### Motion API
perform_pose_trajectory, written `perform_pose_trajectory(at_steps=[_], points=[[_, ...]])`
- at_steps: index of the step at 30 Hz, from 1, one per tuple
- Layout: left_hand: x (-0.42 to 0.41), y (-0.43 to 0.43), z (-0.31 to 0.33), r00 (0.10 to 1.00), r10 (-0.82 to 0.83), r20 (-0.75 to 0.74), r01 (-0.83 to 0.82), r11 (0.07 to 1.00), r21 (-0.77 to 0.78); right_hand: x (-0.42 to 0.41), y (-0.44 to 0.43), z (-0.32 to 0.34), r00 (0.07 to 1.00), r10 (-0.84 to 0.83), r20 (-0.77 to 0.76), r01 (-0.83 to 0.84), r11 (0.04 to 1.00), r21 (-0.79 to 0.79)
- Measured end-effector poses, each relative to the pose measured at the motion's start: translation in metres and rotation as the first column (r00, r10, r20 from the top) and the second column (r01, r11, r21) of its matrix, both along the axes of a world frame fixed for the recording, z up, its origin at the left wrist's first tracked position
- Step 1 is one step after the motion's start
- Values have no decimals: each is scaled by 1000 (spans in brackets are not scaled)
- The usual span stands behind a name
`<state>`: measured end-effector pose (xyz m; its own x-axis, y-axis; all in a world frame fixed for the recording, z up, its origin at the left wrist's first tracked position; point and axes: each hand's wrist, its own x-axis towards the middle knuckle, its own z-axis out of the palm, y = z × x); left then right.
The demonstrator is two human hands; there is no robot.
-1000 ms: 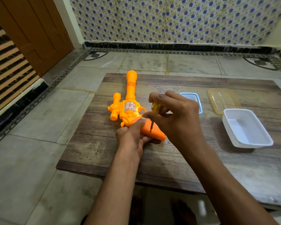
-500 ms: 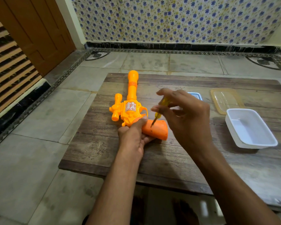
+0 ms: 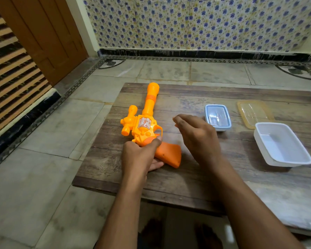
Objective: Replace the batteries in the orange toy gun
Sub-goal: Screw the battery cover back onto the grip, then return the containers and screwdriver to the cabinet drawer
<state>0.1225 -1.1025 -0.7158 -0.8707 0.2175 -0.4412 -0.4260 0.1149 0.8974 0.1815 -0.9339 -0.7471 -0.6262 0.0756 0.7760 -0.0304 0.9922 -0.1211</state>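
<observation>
While left fingers (image 3: 155, 165) grip orange toy gun (image 3: 144, 131) on wooden table (image 3: 187, 186), right fingers (image 3: 183, 123) curled, hold unclear, tiled floor (image 3: 43, 177), floral wall (image 3: 187, 24)

The left forearm enters from 6 o'clock and runs up toward 12 to 1 o'clock, bare, with the wrist straight. The left hand (image 3: 140, 155) lies back up and grips the orange toy gun (image 3: 144, 126). Its thumb is laid across the top toward 1 o'clock and its fingertips (image 3: 156, 165) show from beneath at 3 o'clock. The right forearm comes in from 5 o'clock and slants toward 11 o'clock. The right hand (image 3: 197, 135) hovers at 3 o'clock of the left, apart from it, back up and blurred. Its fingers curl down and point toward 10 o'clock. A sliver of orange shows at its fingertips, too blurred to identify.
</observation>
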Motion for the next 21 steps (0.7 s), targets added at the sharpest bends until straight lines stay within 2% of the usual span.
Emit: perform_pose_trajectory(at_steps=[5,11,16,21], points=[[-2,-2,-5,997,-11,-75,1,991,-131,-8,6,-18,989,-11,145,10,1000,4],[-3,-4,-6,993,-56,-100,28,966,-257,-9,3,-25,968,-51,244,57,998,-19],[-4,-7,-8,983,-44,-176,-17,944,-330,-9,3,-24,952,-68,299,99,991,-89],[0,-8,-4,958,-110,-264,-17,900,-436,-7,4,-23,929,-53,366,101,988,-114]])
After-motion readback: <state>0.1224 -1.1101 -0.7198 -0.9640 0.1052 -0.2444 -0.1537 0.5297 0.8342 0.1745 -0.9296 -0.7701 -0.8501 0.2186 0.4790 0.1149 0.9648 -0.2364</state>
